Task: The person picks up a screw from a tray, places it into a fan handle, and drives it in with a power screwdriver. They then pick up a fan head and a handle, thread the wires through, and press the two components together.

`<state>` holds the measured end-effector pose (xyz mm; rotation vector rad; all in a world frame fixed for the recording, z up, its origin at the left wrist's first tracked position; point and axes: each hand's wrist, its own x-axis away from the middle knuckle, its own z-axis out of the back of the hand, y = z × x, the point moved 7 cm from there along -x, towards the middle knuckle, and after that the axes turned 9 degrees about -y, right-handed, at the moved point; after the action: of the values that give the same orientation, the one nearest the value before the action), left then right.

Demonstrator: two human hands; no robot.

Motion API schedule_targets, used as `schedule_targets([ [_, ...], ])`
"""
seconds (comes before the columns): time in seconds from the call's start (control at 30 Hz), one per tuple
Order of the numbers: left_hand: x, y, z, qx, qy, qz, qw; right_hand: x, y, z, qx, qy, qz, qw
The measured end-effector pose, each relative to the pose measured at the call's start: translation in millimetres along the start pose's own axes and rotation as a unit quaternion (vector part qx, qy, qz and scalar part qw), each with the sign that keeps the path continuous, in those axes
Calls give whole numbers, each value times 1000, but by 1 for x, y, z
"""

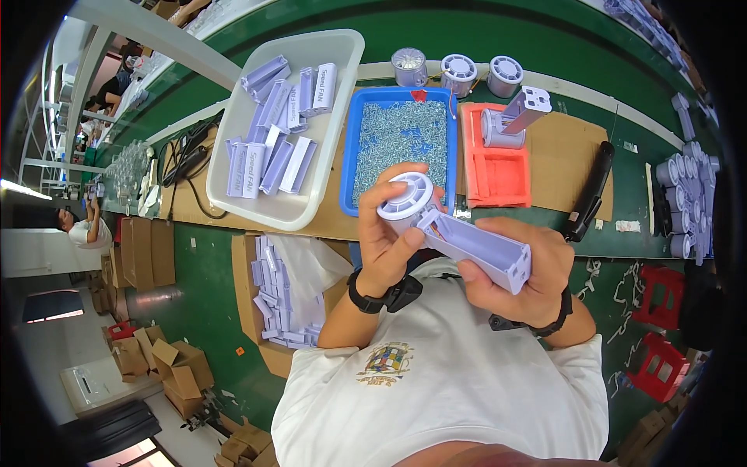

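Both my hands hold one lavender plastic fan part (467,237) close to my chest. My left hand (389,233) grips its round white motor head, thumb across the front. My right hand (521,272) wraps the long open handle shell from below. A blue tray of small screws (447,167) lies just beyond my hands on the cardboard-covered bench. To its right an orange jig (498,175) carries another fan part (510,121) lying in it.
A white bin (342,54) of lavender handle covers stands at the left. Three round motor heads (459,71) line the far edge. A black electric screwdriver (591,191) lies right of the jig, more fan parts (685,194) beyond. Cartons and red stools stand on the floor.
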<state>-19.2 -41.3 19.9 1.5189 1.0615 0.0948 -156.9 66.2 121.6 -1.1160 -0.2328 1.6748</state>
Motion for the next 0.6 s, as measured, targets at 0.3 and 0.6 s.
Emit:
schedule_targets([
  [0.3,-5,12,6,-170,-86,-85,978,6,-1,-6,-7,11,-1,1000],
  [0.6,-4,17,8,-304,-149,-111,934,9,-6,-7,10,-23,33,999],
])
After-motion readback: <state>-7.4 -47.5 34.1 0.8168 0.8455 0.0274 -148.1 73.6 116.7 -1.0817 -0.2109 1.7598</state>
